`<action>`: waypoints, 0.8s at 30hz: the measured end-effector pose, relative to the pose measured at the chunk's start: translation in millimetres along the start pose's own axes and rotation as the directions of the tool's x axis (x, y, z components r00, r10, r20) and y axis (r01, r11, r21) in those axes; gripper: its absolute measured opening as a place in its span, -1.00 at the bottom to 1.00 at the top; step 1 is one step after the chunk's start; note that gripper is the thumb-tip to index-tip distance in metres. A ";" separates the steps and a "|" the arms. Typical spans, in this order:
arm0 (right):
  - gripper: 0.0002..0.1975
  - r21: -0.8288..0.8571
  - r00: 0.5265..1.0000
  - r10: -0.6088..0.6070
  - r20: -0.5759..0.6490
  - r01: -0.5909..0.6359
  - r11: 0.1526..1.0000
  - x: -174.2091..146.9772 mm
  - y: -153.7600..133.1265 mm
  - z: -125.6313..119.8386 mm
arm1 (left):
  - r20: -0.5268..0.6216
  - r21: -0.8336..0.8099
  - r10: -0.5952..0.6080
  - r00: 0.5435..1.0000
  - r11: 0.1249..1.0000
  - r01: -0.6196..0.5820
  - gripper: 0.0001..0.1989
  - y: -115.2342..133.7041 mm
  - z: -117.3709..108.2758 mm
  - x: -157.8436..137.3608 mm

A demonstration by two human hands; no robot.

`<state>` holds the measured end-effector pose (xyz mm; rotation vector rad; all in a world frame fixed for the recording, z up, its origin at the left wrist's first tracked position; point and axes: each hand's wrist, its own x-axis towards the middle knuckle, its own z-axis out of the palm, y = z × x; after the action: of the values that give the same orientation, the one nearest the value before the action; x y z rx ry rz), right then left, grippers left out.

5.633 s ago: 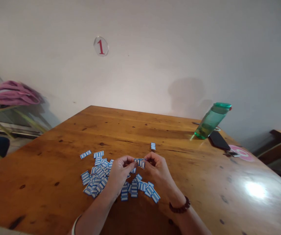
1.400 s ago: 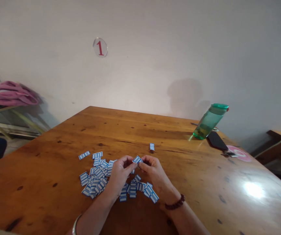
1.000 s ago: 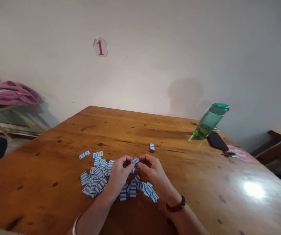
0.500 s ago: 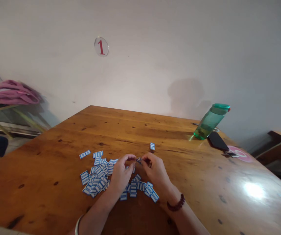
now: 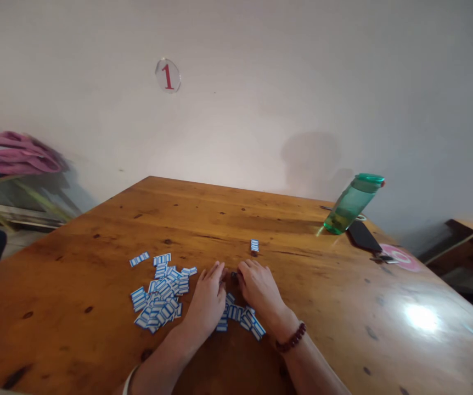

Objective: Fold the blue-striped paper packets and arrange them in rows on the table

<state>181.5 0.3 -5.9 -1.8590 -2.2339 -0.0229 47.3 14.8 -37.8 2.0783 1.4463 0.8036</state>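
My left hand (image 5: 207,299) rests low over the table, its fingers close together and curled down, the thumb tucked beneath. My right hand (image 5: 261,286) is closed opposite it, a small gap between the two. By the right fingertips shows a small dark piece (image 5: 234,275), too small to make out; what lies under the fingers is hidden. Left of my left hand spreads a heap of blue-and-white label strips (image 5: 160,299). A smaller group of label strips (image 5: 236,312) lies between my wrists, partly covered by the left hand. One label piece (image 5: 254,246) sits alone beyond my right hand.
The wooden table (image 5: 203,203) reaches to the wall. At the right stand a tilted-looking green bottle (image 5: 352,206), a dark phone-like slab (image 5: 363,237) and a pink round disc (image 5: 403,258). Pink cloth (image 5: 18,154) lies on a seat at the left.
Both hands were pinching a small blue-and-white piece between their fingertips. Now the left hand has turned palm down with fingers extended further forward, and the piece hardly shows. The view has shifted slightly.
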 end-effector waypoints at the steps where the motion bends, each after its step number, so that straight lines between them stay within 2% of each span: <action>1: -0.88 0.008 1.000 0.002 0.001 -0.002 1.000 0.1 0.2 0.2 | 0.007 0.006 -0.001 1.000 1.000 0.001 -0.51 0.8 -0.3 0.0; 7: -0.86 0.004 1.000 0.013 0.008 -0.014 1.000 0.4 0.2 0.2 | 0.083 0.034 -0.002 0.997 0.999 -0.001 -0.49 4.8 -0.9 -0.5; 12: -0.86 -0.010 1.000 0.011 0.004 -0.010 1.000 0.3 -0.1 -0.7 | 0.097 0.037 0.007 0.995 0.999 -0.011 -0.50 6.5 -1.2 -0.7; 17: -0.85 0.006 1.000 0.020 -0.010 -0.020 1.000 0.0 0.8 0.6 | 0.082 -0.005 0.003 0.997 1.000 -0.002 -0.52 4.6 -0.1 -1.0; 20: -0.85 0.164 0.992 0.081 -0.096 -0.065 0.984 0.6 3.1 2.2 | -0.013 -0.122 0.014 1.000 0.992 -0.015 -0.58 6.3 -5.5 -0.2; 22: -0.87 0.441 0.973 0.192 -0.131 -0.116 0.890 1.8 4.9 2.1 | -0.120 -0.258 -0.007 0.993 0.966 -0.024 -0.68 9.2 -12.1 1.0; 23: -0.88 0.611 0.962 0.249 -0.108 -0.134 0.780 2.4 5.5 1.5 | -0.156 -0.341 -0.038 0.987 0.940 -0.017 -0.73 11.0 -15.6 1.6; 24: -0.88 0.764 0.955 0.291 -0.060 -0.144 0.629 2.8 5.6 0.7 | -0.167 -0.429 -0.085 0.982 0.903 0.005 -0.78 12.9 -18.8 2.1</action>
<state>186.4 4.3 -6.8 -1.5267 -1.4955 0.6618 43.2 13.6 -15.3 1.6669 1.2604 1.1982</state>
